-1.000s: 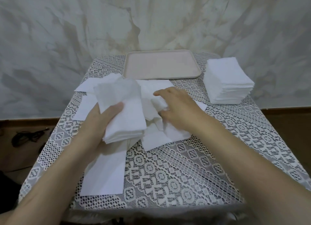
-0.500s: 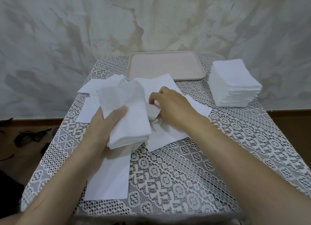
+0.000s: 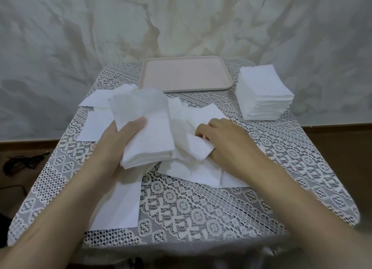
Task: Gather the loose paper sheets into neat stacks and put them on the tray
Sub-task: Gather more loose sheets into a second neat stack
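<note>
We see left hand (image 3: 118,144) gripping sheet bundle (image 3: 149,136), thumb clamped on top; right hand (image 3: 227,142) pinching loose sheet (image 3: 198,148); tray (image 3: 187,77) behind, neat stack (image 3: 263,91) beside it.

- L hand (image 3: 118,144) grips a wad of sheets (image 3: 149,136), thumb on top; wad is tilted, raised off the table.
- R hand (image 3: 227,142) is just right of the wad, fingers curled, pinching a single sheet (image 3: 198,148) by its edge.
- Under and btwn both hands: loose sheets (image 3: 203,174), rumpled & overlapping; a few flat ones at L side, one near front edge.
- Far side, centre: pinkish tray (image 3: 187,90).
- Right of tray, apart from it: tall stack (image 3: 263,93) of sheets, edges roughly even.
- White lace cloth (image 3: 201,208) covers the table.
- Dark cables (image 3: 22,164) on floor, far L.
</note>
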`<state>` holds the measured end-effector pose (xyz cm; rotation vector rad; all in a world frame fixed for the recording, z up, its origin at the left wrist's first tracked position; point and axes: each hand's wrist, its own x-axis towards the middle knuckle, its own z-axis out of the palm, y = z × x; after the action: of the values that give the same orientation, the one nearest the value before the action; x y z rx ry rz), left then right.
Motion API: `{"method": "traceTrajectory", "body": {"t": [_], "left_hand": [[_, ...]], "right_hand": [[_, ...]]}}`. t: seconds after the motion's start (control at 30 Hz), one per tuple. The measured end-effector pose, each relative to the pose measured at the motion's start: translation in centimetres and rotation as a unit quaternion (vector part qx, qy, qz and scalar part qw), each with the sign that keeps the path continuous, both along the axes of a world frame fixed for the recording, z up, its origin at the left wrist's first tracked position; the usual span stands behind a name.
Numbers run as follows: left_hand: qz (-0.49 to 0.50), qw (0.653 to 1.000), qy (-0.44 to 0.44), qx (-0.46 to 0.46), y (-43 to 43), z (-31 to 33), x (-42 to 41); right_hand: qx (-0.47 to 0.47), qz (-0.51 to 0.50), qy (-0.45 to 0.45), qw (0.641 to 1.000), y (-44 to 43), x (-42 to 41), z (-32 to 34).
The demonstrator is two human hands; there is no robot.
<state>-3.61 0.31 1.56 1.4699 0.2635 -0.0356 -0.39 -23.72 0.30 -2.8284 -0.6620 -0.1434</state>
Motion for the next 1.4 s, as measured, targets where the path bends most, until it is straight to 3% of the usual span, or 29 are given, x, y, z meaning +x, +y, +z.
{"method": "traceTrajectory", "body": {"t": [0.13, 0.37, 0.53, 0.77, 1.07, 1.27, 1.4], "left_hand": [[-0.009, 1.0, 0.001, -0.018, -0.7, 0.1, -0.3], [-0.017, 1.0, 0.002, 0.0, -0.3, -0.2, 0.1], [-0.038, 0.997, -0.007, 0.07, -0.5, 0.2, 0.1], [-0.053, 0.994, 0.011, 0.096, -0.6, 0.8, 0.4], [-0.033, 0.998, 0.007, 0.05, -0.8, -0.2, 0.5], [-0.036, 0.999, -0.005, 0.027, -0.5, -0.1, 0.4], [-0.024, 0.999, -0.026, 0.026, -0.4, 0.1, 0.1]], "right_hand": [[0.009, -0.003, 0.029, 1.0, -0.5, -0.8, -1.0], [0.137, 0.028, 0.186, 0.973, -3.5, -1.8, 0.2], [0.247, -0.066, 0.129, 0.958, -3.7, -1.4, -0.5], [0.139, -0.166, 0.072, 0.973, -2.8, 1.9, -0.9], [0.161, -0.253, 0.08, 0.951, -3.5, 4.2, -1.4], [0.301, -0.219, 0.131, 0.919, -3.3, 4.3, -1.1], [0.425, -0.179, 0.192, 0.866, -2.7, 3.5, -0.7]]}}
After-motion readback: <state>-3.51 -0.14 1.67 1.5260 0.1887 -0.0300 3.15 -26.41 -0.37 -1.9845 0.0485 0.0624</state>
